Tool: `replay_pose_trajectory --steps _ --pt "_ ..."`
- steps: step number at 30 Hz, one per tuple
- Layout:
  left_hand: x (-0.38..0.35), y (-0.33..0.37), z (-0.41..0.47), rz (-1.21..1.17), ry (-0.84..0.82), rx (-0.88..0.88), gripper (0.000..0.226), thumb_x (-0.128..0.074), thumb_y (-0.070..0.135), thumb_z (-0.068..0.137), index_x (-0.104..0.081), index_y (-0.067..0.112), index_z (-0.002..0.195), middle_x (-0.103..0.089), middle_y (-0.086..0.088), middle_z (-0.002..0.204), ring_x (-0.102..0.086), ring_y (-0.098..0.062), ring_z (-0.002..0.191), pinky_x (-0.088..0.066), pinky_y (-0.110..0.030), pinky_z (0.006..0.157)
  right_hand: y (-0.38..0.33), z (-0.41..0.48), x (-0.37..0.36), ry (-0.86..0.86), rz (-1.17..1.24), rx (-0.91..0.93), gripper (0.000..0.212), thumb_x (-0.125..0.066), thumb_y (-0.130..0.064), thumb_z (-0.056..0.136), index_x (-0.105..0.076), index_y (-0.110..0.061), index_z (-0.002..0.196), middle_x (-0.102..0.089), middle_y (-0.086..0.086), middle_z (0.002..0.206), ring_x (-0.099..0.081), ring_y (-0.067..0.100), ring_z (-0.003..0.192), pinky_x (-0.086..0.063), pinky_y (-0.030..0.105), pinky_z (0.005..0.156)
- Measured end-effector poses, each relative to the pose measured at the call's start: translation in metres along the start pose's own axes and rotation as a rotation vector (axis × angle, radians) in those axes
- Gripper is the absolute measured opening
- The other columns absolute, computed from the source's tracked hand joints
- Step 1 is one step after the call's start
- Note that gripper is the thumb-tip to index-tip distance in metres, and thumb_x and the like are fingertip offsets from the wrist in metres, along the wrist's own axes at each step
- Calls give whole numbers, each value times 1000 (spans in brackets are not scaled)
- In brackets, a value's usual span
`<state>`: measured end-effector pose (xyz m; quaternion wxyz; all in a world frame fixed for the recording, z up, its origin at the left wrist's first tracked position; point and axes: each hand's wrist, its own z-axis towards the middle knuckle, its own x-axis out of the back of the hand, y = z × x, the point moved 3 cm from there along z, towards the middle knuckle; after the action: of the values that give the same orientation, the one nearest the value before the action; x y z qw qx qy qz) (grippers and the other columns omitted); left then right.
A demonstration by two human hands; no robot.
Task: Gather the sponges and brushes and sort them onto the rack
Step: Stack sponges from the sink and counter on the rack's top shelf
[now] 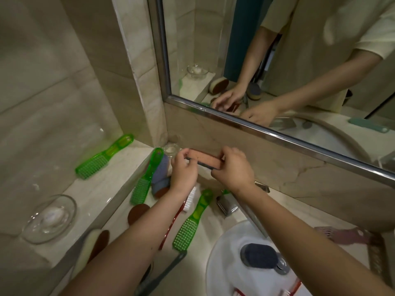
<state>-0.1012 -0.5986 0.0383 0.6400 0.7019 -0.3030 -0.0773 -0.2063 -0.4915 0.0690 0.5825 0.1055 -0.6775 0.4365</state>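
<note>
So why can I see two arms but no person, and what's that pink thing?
The camera sits on the person's head and looks down, so you see only their arms. The mirror on the wall shows their reflection. The left hand and right hand hold a flat pink sponge, one at each end. Below, on the counter, lie green brushes and round sponges. A glass dish sits on the ledge, and a dark sponge lies in the white sink.

brush [104, 157] on ledge [102, 184], sponge [259, 255] in sink [222, 253] rt.
</note>
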Motion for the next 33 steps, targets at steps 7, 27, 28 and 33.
replay_pose_trajectory --steps 7,27,28,33 --pt "29 29 -50 -190 94 -40 47 -62 24 90 -47 9 132 -55 -9 128 -53 -21 119 -41 -40 105 -45 -60 17 61 321 210 30 -65 -11 67 -38 -18 80 -42 -3 84 -42 15 71 -38 37 58" --pt "-23 -45 -207 54 -208 243 24 -51 11 89 -47 11 113 -53 -4 96 -52 -13 77 -40 -16 57 56 -245 -5 -46 546 20 36 -79 -46 63 -58 -31 89 -53 -15 110 -53 -1 98 -52 24 79" --pt "-28 -48 -213 74 -225 242 29 -50 10 90 -46 10 118 -53 -5 102 -53 -16 84 -42 -19 63 62 -252 -5 -63 545 7 36 -77 -49 63 -58 -33 89 -53 -17 109 -54 -2 97 -51 22 78" --pt "-45 -60 -238 151 -295 240 48 -45 4 91 -37 10 138 -52 -13 131 -52 -27 117 -44 -39 100 97 -275 -13 -134 523 -72 17 -66 -23 80 -62 -29 95 -60 -13 102 -59 2 91 -54 34 82"
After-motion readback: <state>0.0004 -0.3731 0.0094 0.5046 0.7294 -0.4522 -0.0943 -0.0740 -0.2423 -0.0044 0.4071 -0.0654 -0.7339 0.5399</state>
